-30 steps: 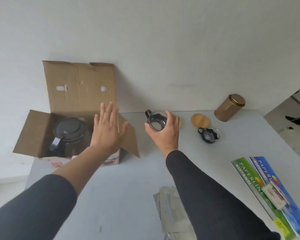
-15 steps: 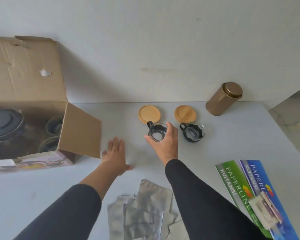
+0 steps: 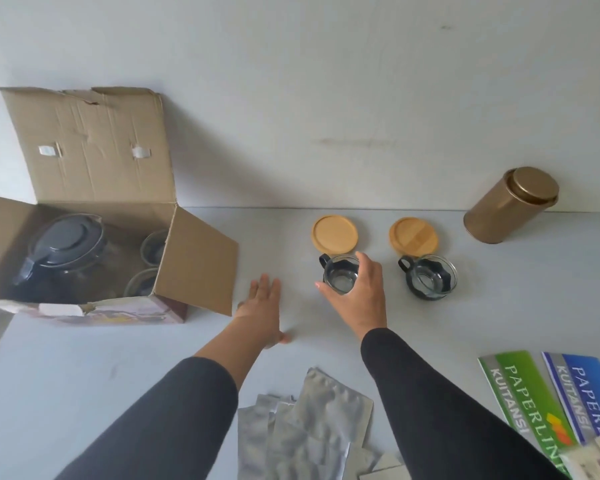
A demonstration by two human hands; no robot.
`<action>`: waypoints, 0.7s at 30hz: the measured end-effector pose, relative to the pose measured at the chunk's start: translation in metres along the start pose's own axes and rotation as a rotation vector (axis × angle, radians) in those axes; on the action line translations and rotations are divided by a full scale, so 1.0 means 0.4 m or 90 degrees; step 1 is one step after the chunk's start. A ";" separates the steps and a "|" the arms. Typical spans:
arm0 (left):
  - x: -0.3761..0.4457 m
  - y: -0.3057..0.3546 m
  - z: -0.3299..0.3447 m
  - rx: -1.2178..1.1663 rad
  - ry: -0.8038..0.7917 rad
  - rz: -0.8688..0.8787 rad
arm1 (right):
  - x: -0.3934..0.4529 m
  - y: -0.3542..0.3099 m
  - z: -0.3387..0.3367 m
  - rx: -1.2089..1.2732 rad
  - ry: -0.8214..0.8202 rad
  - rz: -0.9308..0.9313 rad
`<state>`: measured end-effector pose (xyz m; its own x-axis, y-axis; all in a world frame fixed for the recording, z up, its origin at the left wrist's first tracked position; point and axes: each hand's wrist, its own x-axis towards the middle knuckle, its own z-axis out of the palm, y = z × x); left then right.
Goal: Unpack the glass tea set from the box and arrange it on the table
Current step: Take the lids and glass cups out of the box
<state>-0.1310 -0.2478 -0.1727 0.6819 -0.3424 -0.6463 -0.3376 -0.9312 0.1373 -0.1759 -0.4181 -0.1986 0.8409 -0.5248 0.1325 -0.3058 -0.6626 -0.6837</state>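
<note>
Fingers (image 3: 364, 271) of the right hand (image 3: 361, 296) curl around a glass cup (image 3: 340, 278) at the centre of the frame, just below a round wooden coaster (image 3: 335, 234). Flat on the table (image 3: 84, 375), the left hand (image 3: 262, 306) lies with fingers spread, holding nothing. Right of centre a second cup (image 3: 430, 280) stands below another coaster (image 3: 413, 237). At left, the open box (image 3: 94, 209) holds a teapot (image 3: 63, 251) and more cups (image 3: 153, 249).

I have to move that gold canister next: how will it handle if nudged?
The gold canister looks like smooth metal, so probably slippery. It stands tall and upright, so a high nudge might tip it; once down, its round body would likely roll.
</note>
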 end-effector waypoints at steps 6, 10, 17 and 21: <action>-0.047 -0.068 -0.113 -0.163 0.134 0.097 | 0.056 -0.122 -0.063 -0.068 0.106 -0.129; -0.101 -0.167 -0.219 -0.191 0.358 0.168 | 0.091 -0.303 -0.057 -0.025 0.122 -0.225; -0.217 -0.489 -0.291 -0.091 0.411 0.067 | 0.015 -0.619 0.086 -0.114 -0.107 -0.438; -0.233 -0.660 -0.247 -0.005 0.326 0.012 | -0.038 -0.739 0.187 -0.396 -0.330 -0.529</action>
<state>-0.0413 0.0177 -0.0748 0.9066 -0.3747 -0.1940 -0.3496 -0.9245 0.1520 -0.0648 -0.1744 -0.0519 0.9236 0.3821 -0.0324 0.3810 -0.9239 -0.0344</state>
